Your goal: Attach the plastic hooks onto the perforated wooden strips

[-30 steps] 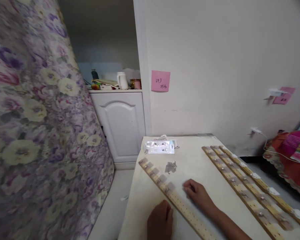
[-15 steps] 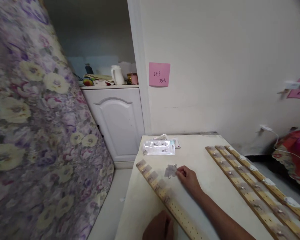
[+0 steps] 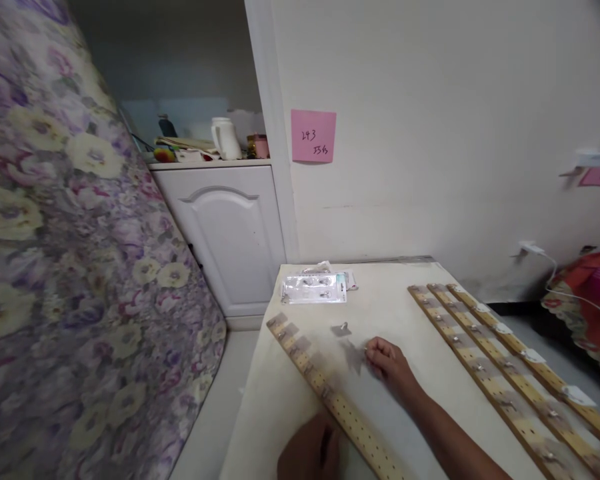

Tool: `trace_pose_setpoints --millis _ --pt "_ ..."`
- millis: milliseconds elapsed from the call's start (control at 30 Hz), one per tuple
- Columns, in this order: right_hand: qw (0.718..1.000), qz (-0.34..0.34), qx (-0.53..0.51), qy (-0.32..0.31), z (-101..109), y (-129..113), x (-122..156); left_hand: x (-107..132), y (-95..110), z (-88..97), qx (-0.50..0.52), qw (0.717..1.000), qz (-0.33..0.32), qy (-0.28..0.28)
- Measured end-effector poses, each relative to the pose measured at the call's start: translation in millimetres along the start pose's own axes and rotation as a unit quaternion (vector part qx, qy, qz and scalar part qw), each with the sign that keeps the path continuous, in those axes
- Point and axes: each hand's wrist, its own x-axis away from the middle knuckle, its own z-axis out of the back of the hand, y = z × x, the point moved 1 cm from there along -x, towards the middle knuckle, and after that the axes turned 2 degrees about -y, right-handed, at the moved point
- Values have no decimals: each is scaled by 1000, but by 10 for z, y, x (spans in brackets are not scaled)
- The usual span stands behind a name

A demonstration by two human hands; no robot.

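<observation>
My right hand (image 3: 387, 361) pinches a small translucent grey piece (image 3: 353, 355) with a shiny metal bit at its edge; it is smeared by motion. Just beyond it, another translucent square with a metal hook-like part (image 3: 343, 329) lies on the table. To the left, a long wooden strip with rows of holes (image 3: 353, 427) lies slanted, several such squares along its far half. Beside the strip's near left edge is my left hand (image 3: 310, 448), dark and closed, fingers curled; I cannot make out whether anything is in them.
Three more wooden strips (image 3: 480, 367) with squares or white tags lie at the right of the white table (image 3: 430, 413). Clear plastic packaging (image 3: 314, 288) is at the back left. A wall stands behind, a floral curtain (image 3: 80, 300) and a white cabinet (image 3: 225, 240) at the left.
My right hand has drawn back slightly towards me and to the right with a translucent piece, and one square now lies apart on the table. My left hand stays by the strip.
</observation>
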Motion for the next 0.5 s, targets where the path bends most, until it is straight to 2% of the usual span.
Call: trace_pose_setpoints --millis 167,333,500 --pt "983 -39 -173 -51 59 -43 266 36 32 31 34 999 -8 23" --pt "982 -43 -177 -42 102 -45 328 93 45 28 91 994 -45 36" --pt "976 -76 -197 -59 143 -90 367 125 95 28 117 989 -87 10"
